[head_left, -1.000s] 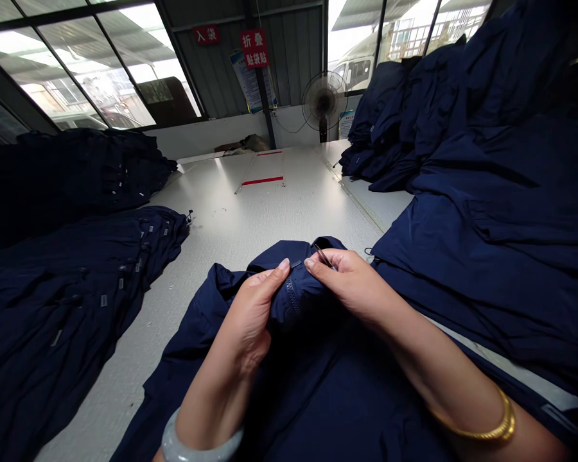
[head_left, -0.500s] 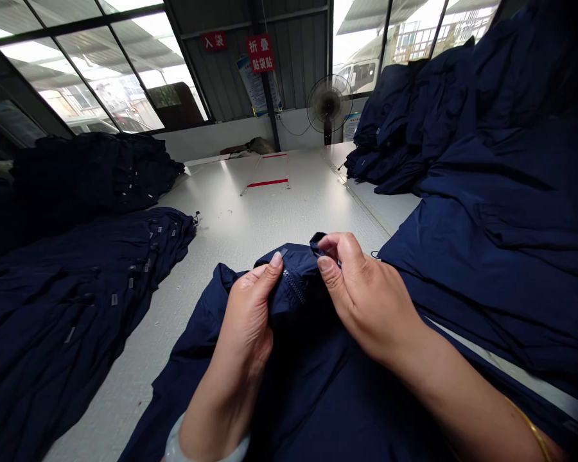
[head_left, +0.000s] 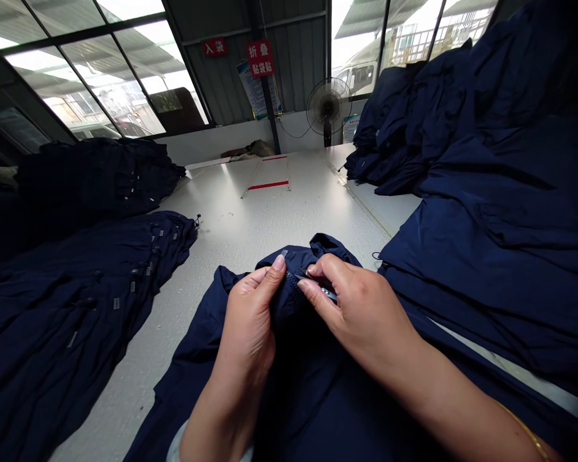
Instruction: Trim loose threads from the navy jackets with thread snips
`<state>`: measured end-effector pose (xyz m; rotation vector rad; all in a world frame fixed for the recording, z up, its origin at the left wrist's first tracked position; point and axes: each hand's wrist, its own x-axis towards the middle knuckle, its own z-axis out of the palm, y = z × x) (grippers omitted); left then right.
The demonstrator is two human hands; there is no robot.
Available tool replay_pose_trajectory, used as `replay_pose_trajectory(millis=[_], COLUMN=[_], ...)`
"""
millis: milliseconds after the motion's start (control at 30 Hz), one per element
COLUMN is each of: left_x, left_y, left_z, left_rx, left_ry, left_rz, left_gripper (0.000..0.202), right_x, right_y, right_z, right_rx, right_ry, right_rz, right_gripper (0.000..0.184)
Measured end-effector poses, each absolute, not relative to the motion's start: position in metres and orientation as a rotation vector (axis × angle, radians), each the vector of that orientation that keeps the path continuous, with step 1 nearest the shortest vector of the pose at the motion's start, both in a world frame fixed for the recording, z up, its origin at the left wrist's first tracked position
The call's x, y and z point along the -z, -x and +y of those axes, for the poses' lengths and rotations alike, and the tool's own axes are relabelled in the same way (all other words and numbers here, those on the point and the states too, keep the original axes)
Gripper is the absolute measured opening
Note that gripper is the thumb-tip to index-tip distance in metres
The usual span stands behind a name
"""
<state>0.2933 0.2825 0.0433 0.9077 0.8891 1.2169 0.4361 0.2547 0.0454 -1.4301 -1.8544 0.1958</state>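
A navy jacket (head_left: 197,359) lies on the white table under my hands, with its collar (head_left: 332,247) bunched upward. My left hand (head_left: 248,321) grips the folded fabric beside a dark zipper (head_left: 291,282), its thumb pressing near the top of the zipper. Between the thumb and fingers of my right hand (head_left: 361,314) is a small metal zipper pull (head_left: 327,293). My fingers hide most of the pull, and the lower zipper is lost in shadow.
Stacks of navy garments (head_left: 72,301) lie on the white table (head_left: 279,218) to the left, and higher piles (head_left: 491,237) stand to the right. Beyond are a standing fan (head_left: 327,106), red wall signs (head_left: 260,58) and large windows (head_left: 91,77).
My right hand has come down from the collar's raised edge and now pinches the zipper pull lower on the jacket. My left hand stays in nearly the same place.
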Motion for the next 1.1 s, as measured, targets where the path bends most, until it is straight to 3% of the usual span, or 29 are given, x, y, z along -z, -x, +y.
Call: replay_pose_trajectory(millis=[533,1100], left_x=[-0.0438,-0.0408], left_y=[-0.2952,-0.2963], left_z=[0.2818,0.2827], left_rx=[-1.232,-1.219], left_ry=[-0.894,-0.909], left_rz=[0.914,0.915], left_gripper=[0.025,0.024], right_x=[-0.0460,-0.0465], right_y=[-0.4340,-0.4370], right_z=[0.2517,0.2528], right_rx=[0.079,0.061], right_ry=[1.478,1.495], right_rz=[-1.929,-1.913], right_gripper=[0.016,0.016])
